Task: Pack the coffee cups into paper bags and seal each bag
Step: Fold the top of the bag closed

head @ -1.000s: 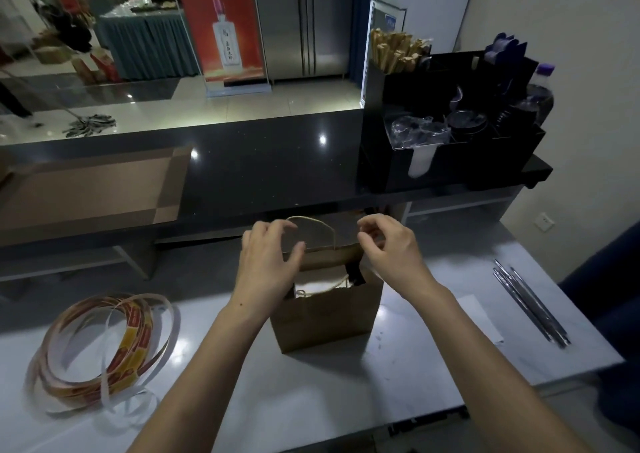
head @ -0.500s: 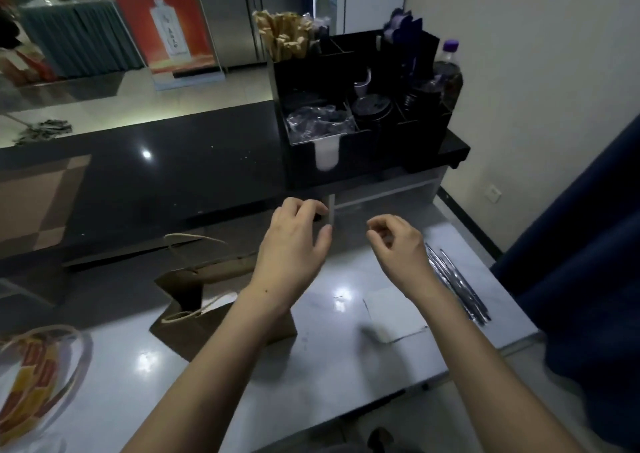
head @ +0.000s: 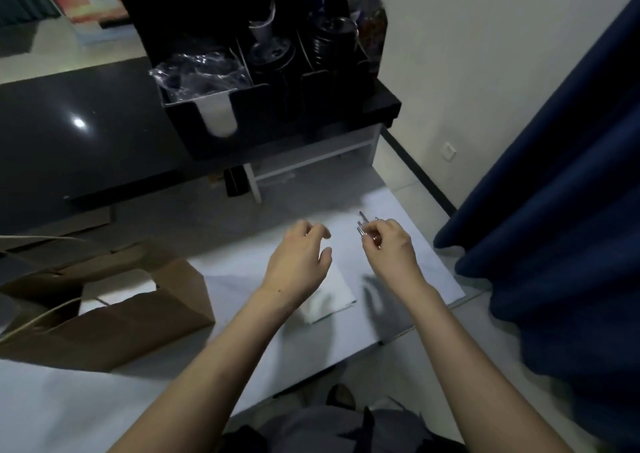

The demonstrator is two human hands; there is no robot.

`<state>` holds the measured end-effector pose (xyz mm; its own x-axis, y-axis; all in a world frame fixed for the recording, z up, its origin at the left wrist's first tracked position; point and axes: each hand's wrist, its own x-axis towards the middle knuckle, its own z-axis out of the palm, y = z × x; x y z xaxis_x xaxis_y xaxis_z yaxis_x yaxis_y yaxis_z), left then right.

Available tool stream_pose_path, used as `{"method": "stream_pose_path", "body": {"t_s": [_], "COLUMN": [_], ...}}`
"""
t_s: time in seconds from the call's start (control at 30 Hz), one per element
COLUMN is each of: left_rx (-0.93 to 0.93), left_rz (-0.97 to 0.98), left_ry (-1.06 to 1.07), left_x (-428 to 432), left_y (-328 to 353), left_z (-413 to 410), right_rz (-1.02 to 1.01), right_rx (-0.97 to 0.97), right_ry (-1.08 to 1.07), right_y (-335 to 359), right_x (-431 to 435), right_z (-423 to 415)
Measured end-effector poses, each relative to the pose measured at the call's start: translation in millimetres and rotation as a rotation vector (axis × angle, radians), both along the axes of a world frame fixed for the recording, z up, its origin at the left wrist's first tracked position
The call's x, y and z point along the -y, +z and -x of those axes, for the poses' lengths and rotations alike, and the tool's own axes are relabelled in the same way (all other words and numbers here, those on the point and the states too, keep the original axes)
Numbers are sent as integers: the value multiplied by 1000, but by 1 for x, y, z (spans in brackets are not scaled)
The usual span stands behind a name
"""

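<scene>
The right hand (head: 388, 248) pinches a bundle of thin metal strips (head: 363, 226), well to the right of the paper bag (head: 138, 314). The left hand (head: 298, 262) hovers between them with loosely curled fingers, holding nothing. The paper bag stands open-topped on the pale bench (head: 69, 400). Beyond the bag sits a black organiser (head: 242, 106).

brown paper bag (head: 138, 317), navy curtain (head: 554, 210)

A glossy black counter (head: 86, 134) runs across the back, with a lamp's bright reflection (head: 79, 122) on its top. In front of it stands a white marbled table (head: 408, 210). To the right is a plain cream wall (head: 467, 54) with a socket (head: 449, 150) and dark skirting (head: 420, 173) above pale floor tiles (head: 391, 162). A navy curtain (head: 571, 210) hangs at the far right.
</scene>
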<state>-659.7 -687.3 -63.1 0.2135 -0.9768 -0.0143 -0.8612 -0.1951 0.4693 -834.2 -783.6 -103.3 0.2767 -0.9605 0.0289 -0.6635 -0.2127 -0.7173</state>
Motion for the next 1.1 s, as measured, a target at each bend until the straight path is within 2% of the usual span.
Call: {"method": "stream_pose_path", "body": {"t_s": [0.13,0.23,0.7,1.1], "left_rx": [124,117,138,118], "left_rz": [-220,-324,-364,-392], "left_ry": [-67,-58,8,6], "left_x": [1,-2,1,5], "left_y": [-45,-74,-104,-100], "left_z": [21,32,43,44], "right_rz": [-66,-120,-74,-209], "right_rx": [-174,-231,-278,-308], "right_ry": [-35,-60,-97,-80], "right_y": [-30,-49,-76,-75], "right_x": [8,11,30,45], "right_z": [27,41,45,43]}}
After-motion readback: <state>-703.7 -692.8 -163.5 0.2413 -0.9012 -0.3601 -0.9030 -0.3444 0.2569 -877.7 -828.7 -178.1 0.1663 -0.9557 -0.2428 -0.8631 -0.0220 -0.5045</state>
